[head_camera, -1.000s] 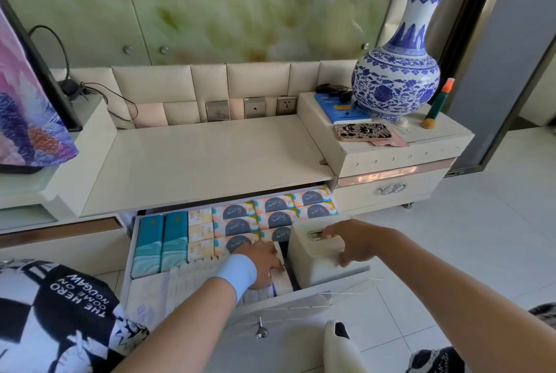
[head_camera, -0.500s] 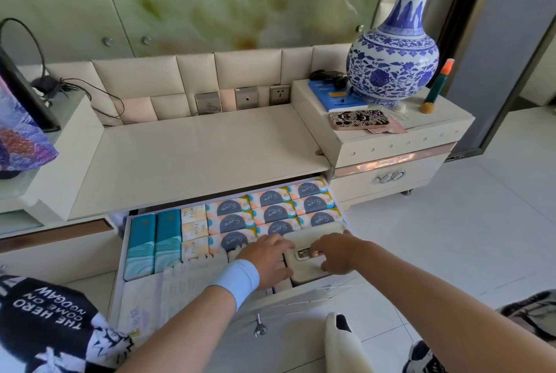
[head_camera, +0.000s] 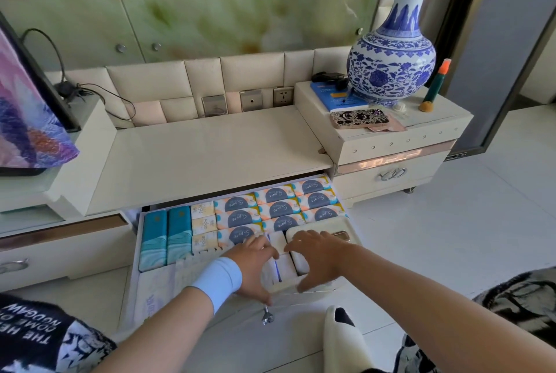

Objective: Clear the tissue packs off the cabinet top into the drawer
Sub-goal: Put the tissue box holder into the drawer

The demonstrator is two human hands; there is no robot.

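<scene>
Both hands lie flat in the open drawer (head_camera: 137, 252), left hand (head_camera: 255, 267) and right hand (head_camera: 319, 255) with fingers spread and gripping nothing, pressing the white tissue packs (head_camera: 284, 266) down at the tray's five o'clock corner. The counter (head_camera: 210, 156) at twelve o'clock looks cleared. The packs seem to sit proud of the front edge, so they might snag when it closes.

Beyond the hands (head_camera: 296, 261), tissue packs (head_camera: 279, 207) fill the drawer (head_camera: 135, 255) tight; farther back, the bench (head_camera: 207, 147) lies bare.
</scene>
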